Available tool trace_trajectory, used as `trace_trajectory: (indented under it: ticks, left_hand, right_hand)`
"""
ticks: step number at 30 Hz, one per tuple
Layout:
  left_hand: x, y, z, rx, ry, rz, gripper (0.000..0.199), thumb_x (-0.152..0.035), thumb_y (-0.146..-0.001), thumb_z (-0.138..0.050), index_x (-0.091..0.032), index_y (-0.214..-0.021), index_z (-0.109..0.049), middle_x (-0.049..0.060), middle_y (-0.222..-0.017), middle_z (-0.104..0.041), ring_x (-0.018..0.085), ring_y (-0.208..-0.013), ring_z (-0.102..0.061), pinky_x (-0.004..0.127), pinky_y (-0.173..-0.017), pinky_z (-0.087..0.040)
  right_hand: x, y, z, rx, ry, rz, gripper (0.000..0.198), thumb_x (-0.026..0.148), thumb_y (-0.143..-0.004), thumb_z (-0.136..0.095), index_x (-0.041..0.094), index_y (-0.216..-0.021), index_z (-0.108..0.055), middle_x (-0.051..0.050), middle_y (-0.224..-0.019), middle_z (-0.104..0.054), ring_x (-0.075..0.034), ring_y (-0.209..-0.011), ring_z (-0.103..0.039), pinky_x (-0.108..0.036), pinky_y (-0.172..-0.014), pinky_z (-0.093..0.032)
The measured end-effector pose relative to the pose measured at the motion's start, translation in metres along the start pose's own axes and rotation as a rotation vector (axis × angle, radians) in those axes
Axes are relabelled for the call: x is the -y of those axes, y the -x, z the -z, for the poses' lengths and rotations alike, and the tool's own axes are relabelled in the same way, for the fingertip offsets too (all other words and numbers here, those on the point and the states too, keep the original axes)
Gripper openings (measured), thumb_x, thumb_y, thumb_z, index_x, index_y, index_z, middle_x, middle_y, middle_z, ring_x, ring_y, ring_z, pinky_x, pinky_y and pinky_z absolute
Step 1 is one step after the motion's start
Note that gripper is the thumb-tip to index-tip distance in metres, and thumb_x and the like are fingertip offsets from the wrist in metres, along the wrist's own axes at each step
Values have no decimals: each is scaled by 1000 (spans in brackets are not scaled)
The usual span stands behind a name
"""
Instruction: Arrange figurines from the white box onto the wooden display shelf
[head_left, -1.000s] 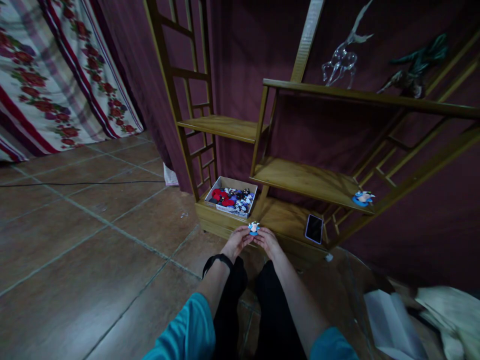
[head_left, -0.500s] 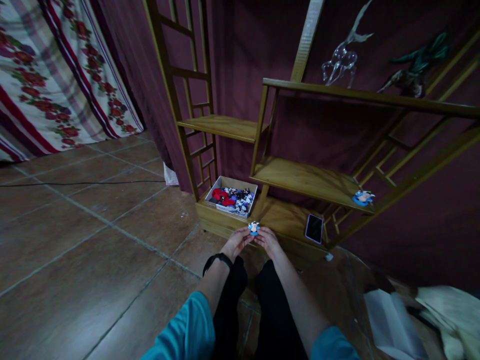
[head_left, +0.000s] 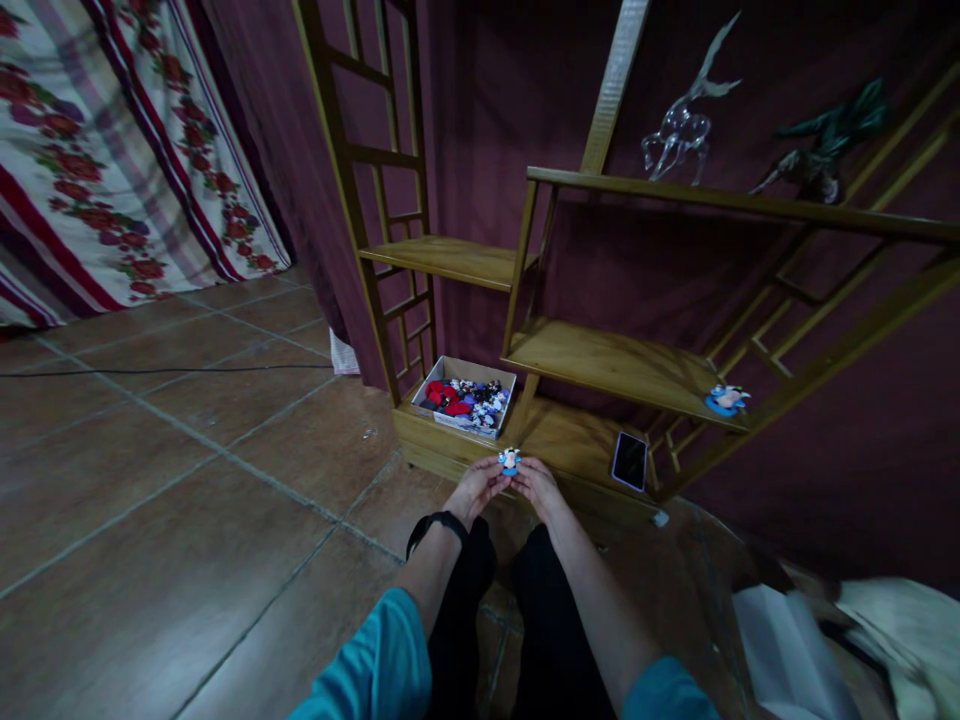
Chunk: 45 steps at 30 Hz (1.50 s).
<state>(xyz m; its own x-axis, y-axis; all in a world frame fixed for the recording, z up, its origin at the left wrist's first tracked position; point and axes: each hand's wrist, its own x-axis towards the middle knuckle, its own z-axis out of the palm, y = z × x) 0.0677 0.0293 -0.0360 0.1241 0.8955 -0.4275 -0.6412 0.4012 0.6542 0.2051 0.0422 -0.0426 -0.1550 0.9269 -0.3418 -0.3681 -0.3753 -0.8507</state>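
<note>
Between my two hands is a small toy figurine (head_left: 509, 461), white, pink and blue with a blue base. My left hand (head_left: 478, 487) grips it from the left side, and my right hand (head_left: 536, 484) pinches it from the right. Both are held in front of the low wooden shelf, above my knees. Just beyond them, on the bottom shelf, a shallow cardboard box (head_left: 489, 433) contains many small toy pieces in red, white, black and purple. A similar figurine (head_left: 726, 400) with a blue base stands at the right end of the middle shelf.
A phone (head_left: 629, 461) lies on the bottom shelf at the right. The wooden shelf unit (head_left: 442, 257) spans the front, with a clear glass deer (head_left: 679, 135) and a dark green statue (head_left: 821, 150) on top. A black cable (head_left: 165, 370) crosses the tiled floor at left.
The view has shifted very slightly. Both hands still hold the figurine in nearly the same place; nothing has been let go or picked up.
</note>
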Motion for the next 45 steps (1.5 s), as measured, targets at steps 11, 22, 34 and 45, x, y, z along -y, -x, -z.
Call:
trace_trajectory:
  ticks: [11,22,34,45]
  left_hand:
    - [1,4,-3,-26,-21,-173,22,-1,-65,-64,-13,-83,-63,6,-74,-66,12,-64,-62,22,-60,-50]
    - [7,6,-4,-29,1,-148,10,-10,-68,-65,-11,-77,-62,4,-64,-63,10,-55,-58,21,-56,-47]
    - [12,28,-12,-66,1,-177,9,-9,-68,-65,-12,-76,-61,5,-68,-64,10,-57,-59,22,-59,-48]
    - [9,41,-18,-92,-41,-181,6,-8,-68,-63,-10,-74,-61,5,-65,-63,9,-53,-57,20,-53,-45]
  right_hand:
    - [6,6,-7,46,-18,-15,29,29,-59,-71,20,-83,-59,-4,-85,-69,-17,-77,-65,-28,-69,-50]
    - [4,13,-6,14,14,17,26,33,-58,-71,20,-76,-57,-2,-76,-68,-14,-69,-64,-26,-66,-49]
    - [6,31,-5,51,-20,71,25,29,-56,-71,21,-75,-56,0,-75,-67,-13,-67,-63,-23,-62,-48]
    - [10,44,-5,85,4,70,26,29,-55,-71,20,-74,-56,0,-71,-67,-12,-65,-63,-22,-60,-47]
